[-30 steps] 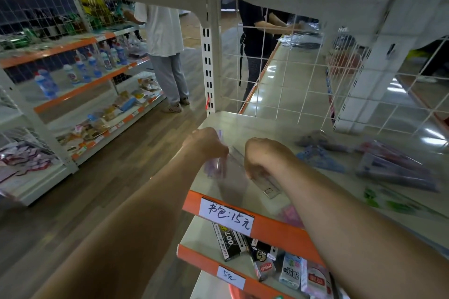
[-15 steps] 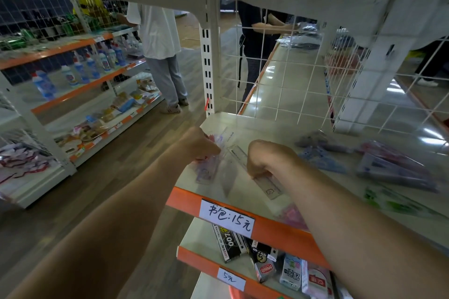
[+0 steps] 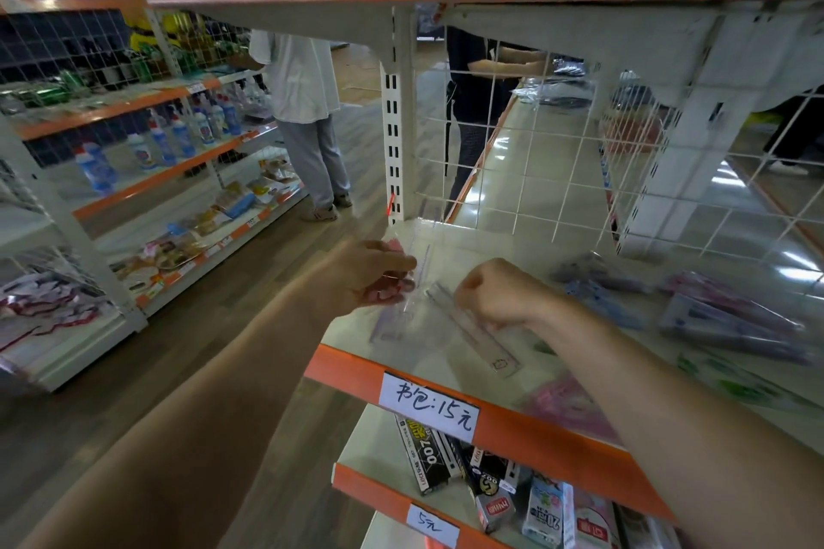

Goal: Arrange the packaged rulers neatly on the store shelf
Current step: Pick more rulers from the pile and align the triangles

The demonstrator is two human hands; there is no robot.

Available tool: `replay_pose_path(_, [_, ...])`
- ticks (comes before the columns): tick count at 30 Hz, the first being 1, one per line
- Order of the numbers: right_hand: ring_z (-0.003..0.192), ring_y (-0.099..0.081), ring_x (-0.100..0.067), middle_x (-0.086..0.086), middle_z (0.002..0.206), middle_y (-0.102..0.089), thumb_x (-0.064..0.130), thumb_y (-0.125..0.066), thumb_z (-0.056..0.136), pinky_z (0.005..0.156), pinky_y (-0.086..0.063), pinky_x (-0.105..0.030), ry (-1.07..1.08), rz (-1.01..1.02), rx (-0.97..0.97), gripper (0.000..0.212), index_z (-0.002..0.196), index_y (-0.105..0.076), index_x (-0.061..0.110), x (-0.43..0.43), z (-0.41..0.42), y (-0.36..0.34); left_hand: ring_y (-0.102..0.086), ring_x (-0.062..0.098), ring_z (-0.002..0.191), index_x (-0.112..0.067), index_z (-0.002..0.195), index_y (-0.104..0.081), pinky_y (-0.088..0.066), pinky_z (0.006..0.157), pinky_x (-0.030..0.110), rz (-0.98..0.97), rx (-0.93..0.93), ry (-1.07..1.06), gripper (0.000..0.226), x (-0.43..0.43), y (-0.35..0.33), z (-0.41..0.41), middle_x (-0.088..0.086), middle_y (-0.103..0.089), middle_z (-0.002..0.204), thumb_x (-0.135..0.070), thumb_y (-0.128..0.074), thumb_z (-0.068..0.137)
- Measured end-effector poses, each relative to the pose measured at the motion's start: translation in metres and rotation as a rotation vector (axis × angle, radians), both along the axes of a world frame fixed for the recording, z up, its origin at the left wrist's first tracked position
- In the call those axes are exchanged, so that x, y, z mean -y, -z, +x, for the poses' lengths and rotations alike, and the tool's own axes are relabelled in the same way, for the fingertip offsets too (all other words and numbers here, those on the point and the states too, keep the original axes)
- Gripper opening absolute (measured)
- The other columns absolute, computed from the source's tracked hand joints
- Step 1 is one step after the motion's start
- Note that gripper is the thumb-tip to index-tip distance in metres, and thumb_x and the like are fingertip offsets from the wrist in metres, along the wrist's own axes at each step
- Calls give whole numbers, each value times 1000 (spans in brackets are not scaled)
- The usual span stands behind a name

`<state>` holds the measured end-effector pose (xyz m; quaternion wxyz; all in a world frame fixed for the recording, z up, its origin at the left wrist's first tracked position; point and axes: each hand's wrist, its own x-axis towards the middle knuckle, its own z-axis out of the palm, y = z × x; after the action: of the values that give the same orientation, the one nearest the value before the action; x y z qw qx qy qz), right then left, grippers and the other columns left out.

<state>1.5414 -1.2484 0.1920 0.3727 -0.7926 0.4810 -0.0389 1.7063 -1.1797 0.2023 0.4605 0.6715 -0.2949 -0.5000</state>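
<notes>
- Clutter of blurred packs (image 3: 722, 316) lies right of the right hand (image 3: 499, 294); a wire grid (image 3: 535, 156) stands behind both hands.
- Right fingers curl out of sight under the knuckles; the clear film's edges are hard to trace.
- The ruler pack (image 3: 472, 328) lies on the shelf (image 3: 490, 241) between the hands: the left hand (image 3: 370, 276) pinches its far corner, the right hand grips its far end.

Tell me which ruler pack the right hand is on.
The clear pack lying diagonally under the right hand; the left hand holds a pink one, the rest lie untouched farther right.
</notes>
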Motion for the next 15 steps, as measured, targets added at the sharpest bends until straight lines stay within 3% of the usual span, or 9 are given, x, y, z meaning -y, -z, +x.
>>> replay_pose_path(2, [74, -61, -17, -7, 83, -65, 22, -56, 92, 66, -53, -29, 49, 179, 287, 15, 92, -66, 11, -5, -5, -5, -59, 17, 68, -5, 96, -54, -54, 72, 29, -35, -53, 24, 8, 1, -3, -7, 11, -61, 76, -7, -60, 90])
replay_pose_path(5, [73, -63, -12, -4, 85, -68, 18, -56, 93, 64, -53, -24, 62, 237, 467, 12, 94, -66, 11, -12, -13, -16, -60, 16, 64, -5, 96, -55, -53, 70, 29, -70, -97, 55, 7, 7, -7, -22, 10, -61, 74, -8, -59, 90])
replay_pose_path(9, [70, -65, -15, -11, 82, -71, 11, -56, 92, 64, -52, -26, 112, 113, 508, 14, 92, -68, 5, -2, -42, -25, -60, 18, 65, -7, 84, -59, -55, 65, 29, -128, -175, 141, 6, 20, -14, -51, 10, -63, 75, -8, -59, 90])
replay_pose_path(12, [59, -66, -15, -10, 73, -71, 8, -55, 93, 67, -55, -33, 173, 74, 507, 15, 97, -68, 2, 13, -80, -30, -63, 20, 72, -7, 89, -63, -57, 63, 28, -147, -205, 197, 3, 30, -23, -78, 10, -66, 83, -8, -60, 89])
replay_pose_path(15, [54, -62, -12, -6, 70, -65, 5, -44, 97, 54, -52, -20, 182, -17, 388, 23, 107, -64, 9, 23, -126, -37, -61, 17, 74, -11, 85, -63, -57, 66, 28, -161, -224, 224, 10, 42, -31, -114, 6, -66, 80, -5, -58, 90])
